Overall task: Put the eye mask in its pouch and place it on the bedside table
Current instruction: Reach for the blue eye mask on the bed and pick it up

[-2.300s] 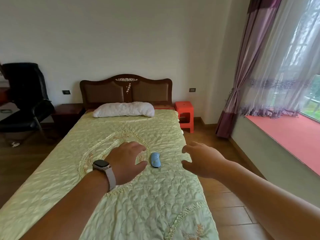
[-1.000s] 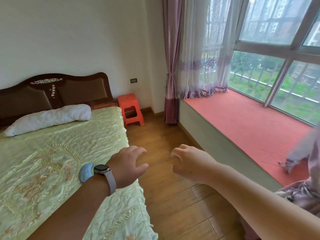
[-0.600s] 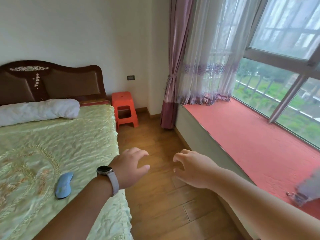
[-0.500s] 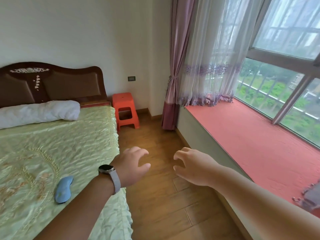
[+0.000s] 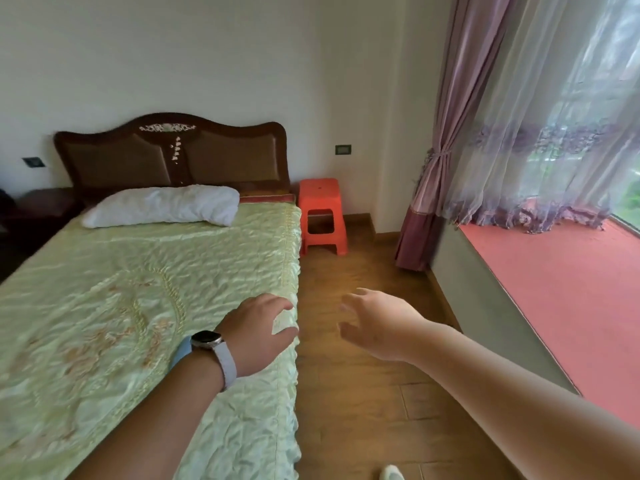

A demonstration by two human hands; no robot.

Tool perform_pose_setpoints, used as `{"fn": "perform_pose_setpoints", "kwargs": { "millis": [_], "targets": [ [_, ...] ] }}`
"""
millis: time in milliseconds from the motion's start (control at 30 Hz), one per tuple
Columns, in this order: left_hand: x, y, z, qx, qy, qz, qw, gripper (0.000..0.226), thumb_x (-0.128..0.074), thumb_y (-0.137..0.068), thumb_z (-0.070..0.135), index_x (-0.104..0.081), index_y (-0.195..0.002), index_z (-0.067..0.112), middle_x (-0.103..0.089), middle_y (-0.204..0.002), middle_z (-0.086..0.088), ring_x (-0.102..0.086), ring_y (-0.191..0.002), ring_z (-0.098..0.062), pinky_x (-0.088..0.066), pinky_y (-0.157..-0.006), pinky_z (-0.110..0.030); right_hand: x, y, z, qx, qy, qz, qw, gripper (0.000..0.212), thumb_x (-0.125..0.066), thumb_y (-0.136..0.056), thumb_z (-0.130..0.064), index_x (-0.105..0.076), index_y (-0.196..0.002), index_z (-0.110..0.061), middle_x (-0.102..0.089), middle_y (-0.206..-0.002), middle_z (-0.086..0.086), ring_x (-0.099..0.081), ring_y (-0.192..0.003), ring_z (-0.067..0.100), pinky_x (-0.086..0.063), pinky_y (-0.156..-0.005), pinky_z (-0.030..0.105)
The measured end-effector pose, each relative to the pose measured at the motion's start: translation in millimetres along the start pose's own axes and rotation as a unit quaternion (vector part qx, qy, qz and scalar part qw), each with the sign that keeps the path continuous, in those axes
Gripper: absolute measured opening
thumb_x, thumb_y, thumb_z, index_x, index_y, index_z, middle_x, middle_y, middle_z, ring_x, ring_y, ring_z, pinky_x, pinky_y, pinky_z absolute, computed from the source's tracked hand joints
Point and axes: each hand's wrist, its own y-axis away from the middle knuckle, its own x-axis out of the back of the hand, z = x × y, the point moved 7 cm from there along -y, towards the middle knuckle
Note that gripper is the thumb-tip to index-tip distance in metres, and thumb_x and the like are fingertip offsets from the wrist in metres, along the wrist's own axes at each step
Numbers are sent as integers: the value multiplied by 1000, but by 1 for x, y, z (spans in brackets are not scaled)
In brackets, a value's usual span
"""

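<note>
Nearest the camera, two bare forearms reach fwd from the bottom edge. The left hand point(image 5: 258, 332), w/ a smartwatch point(image 5: 207, 340) on a pale strap, hovers over the right edge of the bed, fingers spread and loosely curled, holding nothing. The right hand point(image 5: 375, 323) hangs over the wood floor point(image 5: 363, 403) beside the bed, also loose and empty, slightly blurred.

The eye mask point(image 5: 180, 351), light blue, lies on the pale green quilted bedspread point(image 5: 121, 289); only a sliver shows, poking out just behind the left wrist. No pouch is visible anywhere.

Farther back: a white pillow point(image 5: 162, 205) at the head of the bed, a dark carved headboard point(image 5: 173, 152), and an orange plastic stool point(image 5: 320, 216) on the floor just right of the bed. A dark bedside table point(image 5: 45, 206) sits at the far left, well apart from both hands. Right side: pink window ledge point(image 5: 561, 299), purple curtain point(image 5: 443, 140).

Risks, as judged: the mask is hidden under the wrist, so a grab by feel could miss or nudge it on the slick satin. W/o the pouch located, the task stalls. The table is across the bed, so a long carry.
</note>
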Motion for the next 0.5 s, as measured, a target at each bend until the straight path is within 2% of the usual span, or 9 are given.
{"fn": "perform_pose_setpoints", "kwargs": {
  "millis": [133,200,333,500],
  "targets": [
    [-1,-26,-14,73,-37,6,997,47,-50,-88,50,-51,-129,27,-50,-137,9,-47,-122,-15,-43,-96,-34,-8,-55,17,61,-22,-27,998,42,-49,-85,-48,-52,-121,-27,-58,-108,-4,-56,-88,19,-39,-60,30],
    [1,-39,-18,107,-48,8,993,48,-49,-88,51,-50,-130,27,-50,-137,9,-46,-123,-15,-44,-96,-36,-7,-80,24,101,-26,-33,994,44,-49,-86,-47,-50,-125,-25,-59,-110,-3,-57,-90,19,-39,-60,30],
    [4,-55,-30,170,-48,32,984,49,-49,-88,52,-50,-131,27,-49,-138,9,-45,-123,-15,-43,-96,-34,-10,-127,32,171,-47,-56,983,43,-49,-87,-47,-50,-124,-26,-59,-107,-4,-52,-79,15,-39,-59,30],
    [22,-37,-60,257,-42,74,963,45,-49,-87,52,-52,-126,30,-51,-129,13,-48,-114,-12,-44,-89,-31,-29,-172,11,255,-53,-102,960,43,-49,-89,-45,-51,-126,-24,-58,-114,-5,-50,-80,11,-40,-63,28]
  ]
}}
